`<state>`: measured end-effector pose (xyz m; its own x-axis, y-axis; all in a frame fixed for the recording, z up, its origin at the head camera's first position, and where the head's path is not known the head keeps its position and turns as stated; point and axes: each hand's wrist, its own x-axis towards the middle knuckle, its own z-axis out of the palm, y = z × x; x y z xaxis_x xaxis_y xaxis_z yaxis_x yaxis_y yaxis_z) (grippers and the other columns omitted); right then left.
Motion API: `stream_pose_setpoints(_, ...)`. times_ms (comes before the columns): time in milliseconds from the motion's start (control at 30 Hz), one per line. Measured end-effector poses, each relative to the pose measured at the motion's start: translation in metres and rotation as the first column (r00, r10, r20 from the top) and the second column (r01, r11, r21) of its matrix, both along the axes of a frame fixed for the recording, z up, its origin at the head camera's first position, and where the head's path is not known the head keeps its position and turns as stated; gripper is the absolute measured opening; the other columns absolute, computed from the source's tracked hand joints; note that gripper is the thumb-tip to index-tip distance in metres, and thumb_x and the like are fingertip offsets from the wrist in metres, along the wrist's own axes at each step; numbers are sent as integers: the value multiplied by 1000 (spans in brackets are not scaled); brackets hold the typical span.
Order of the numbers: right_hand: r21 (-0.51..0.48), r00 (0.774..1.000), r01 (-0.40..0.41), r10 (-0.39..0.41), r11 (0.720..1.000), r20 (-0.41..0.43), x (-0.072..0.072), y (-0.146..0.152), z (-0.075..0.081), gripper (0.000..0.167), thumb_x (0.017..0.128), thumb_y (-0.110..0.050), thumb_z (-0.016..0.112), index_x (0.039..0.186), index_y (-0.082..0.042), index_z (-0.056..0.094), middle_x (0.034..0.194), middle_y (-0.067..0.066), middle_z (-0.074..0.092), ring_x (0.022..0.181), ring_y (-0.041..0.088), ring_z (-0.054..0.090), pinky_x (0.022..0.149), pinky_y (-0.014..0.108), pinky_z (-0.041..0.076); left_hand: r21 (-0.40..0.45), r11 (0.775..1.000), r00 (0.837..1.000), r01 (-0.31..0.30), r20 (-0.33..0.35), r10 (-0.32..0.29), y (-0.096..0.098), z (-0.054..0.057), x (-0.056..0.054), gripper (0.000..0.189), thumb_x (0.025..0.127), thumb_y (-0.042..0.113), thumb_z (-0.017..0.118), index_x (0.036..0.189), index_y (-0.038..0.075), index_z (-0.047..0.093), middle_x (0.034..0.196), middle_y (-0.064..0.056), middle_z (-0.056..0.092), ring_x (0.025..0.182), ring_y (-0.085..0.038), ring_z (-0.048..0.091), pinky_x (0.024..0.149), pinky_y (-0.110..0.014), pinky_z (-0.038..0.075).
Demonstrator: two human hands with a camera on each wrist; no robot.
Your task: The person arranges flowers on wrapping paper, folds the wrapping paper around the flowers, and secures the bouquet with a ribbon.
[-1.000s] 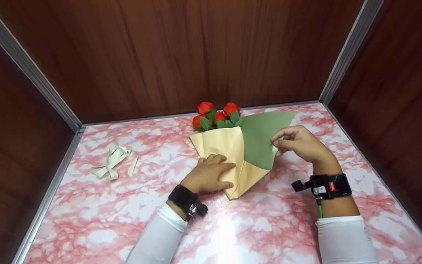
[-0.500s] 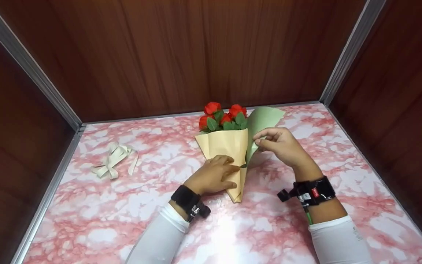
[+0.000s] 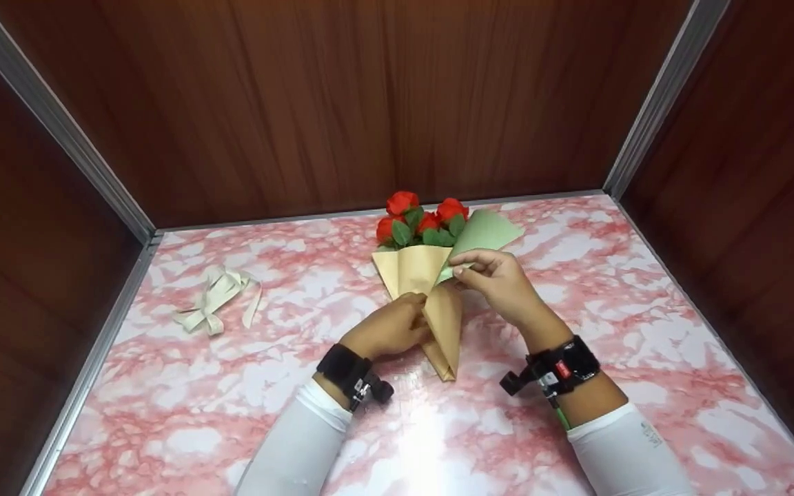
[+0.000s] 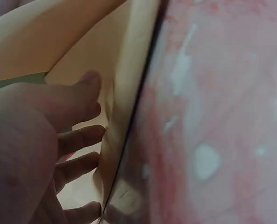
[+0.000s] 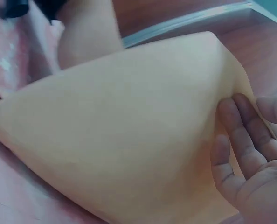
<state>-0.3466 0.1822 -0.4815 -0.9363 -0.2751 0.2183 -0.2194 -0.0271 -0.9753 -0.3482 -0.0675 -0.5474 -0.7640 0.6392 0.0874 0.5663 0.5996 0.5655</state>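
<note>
Pinching an edge of the paper (image 3: 444, 322) between thumb and fingers, the right hand (image 3: 499, 284) holds a flap across the front, its green side showing beside the roses (image 3: 422, 219). Loosely spread, the left hand's (image 3: 384, 328) fingers touch the paper, partly hidden by the flap. The wrapped cone lies on the table (image 3: 183, 413), point toward the person, red blooms at the far end. The ribbon (image 3: 219, 300) lies loose, well apart on the left.
</note>
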Motion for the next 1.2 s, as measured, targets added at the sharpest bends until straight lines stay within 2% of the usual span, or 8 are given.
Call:
stream_pose_setpoints(167, 31, 1000, -25, 25, 999, 13, -2, -9, -11, 31, 105, 0, 73, 134, 14, 73, 106, -6, 85, 96, 14, 79, 94, 34, 68, 301, 946, 974, -121, 218, 56, -8, 2, -9, 28, 116, 23, 60, 136, 9, 75, 131, -8, 74, 126, -19, 67, 119, -42, 52)
stream_pose_setpoints(367, 35, 993, -110, 108, 993, 39, -1, -15, -21, 38, 108, -3, 71, 143, 12, 69, 114, -8, 84, 105, 14, 79, 100, 35, 67, 641, 735, 892, -222, 437, -112, -16, 2, -15, 73, 117, 65, 46, 139, -2, 63, 134, -9, 71, 129, -18, 67, 116, -38, 54)
stream_pose_setpoints(433, 33, 989, -138, 136, 990, 50, 0, -17, -23, 40, 109, -3, 70, 146, 12, 67, 118, -8, 84, 109, 12, 79, 103, 35, 66, 679, 708, 879, -193, 441, -183, -19, 3, -14, 96, 101, 84, 53, 140, -3, 60, 132, -4, 68, 126, -15, 66, 112, -32, 54)
stream_pose_setpoints(533, 37, 982, -180, 178, 983, 68, 1, -19, -26, 42, 111, -5, 68, 149, 11, 65, 130, 2, 84, 119, 11, 78, 109, 37, 64, 653, 748, 895, -121, 397, -203, -23, 2, -14, 97, 92, 84, 72, 139, 0, 62, 127, 1, 67, 120, -12, 64, 107, -27, 52)
stream_pose_setpoints(700, 15, 954, -283, 280, 959, 102, 1, -21, -31, 50, 116, -11, 61, 162, 7, 52, 157, 28, 67, 146, 33, 69, 124, 51, 55, 551, 821, 915, -151, 391, -94, -30, 1, -17, 44, 101, 29, 82, 135, 4, 72, 117, 1, 73, 108, -11, 69, 97, -25, 55)
stream_pose_setpoints(967, -58, 969, -228, 233, 972, 85, -2, -22, -34, 49, 116, -5, 59, 159, 0, 35, 130, 19, 80, 124, 35, 81, 114, 54, 62, 548, 765, 836, -338, 549, -23, -31, 1, -18, 30, 104, 7, 69, 131, -4, 74, 109, -16, 87, 90, -16, 84, 82, -29, 68)
stream_pose_setpoints(1100, 210, 988, -136, 149, 968, -45, 0, -22, -34, 21, 105, 3, 70, 125, 2, 61, 106, 12, 76, 100, 15, 77, 92, 34, 67, 530, 771, 826, -352, 564, -11, -33, 3, -17, 34, 103, 5, 69, 135, -5, 72, 118, -21, 85, 98, -17, 85, 90, -30, 68)
stream_pose_setpoints(1200, 496, 963, -130, 227, 859, -141, 3, -20, -36, 9, 99, 1, 78, 105, -6, 76, 108, 9, 77, 102, 11, 71, 87, 26, 63, 517, 786, 814, -340, 580, -30, -36, 5, -16, 38, 103, 3, 69, 140, -4, 70, 126, -21, 83, 105, -20, 84, 95, -32, 67)
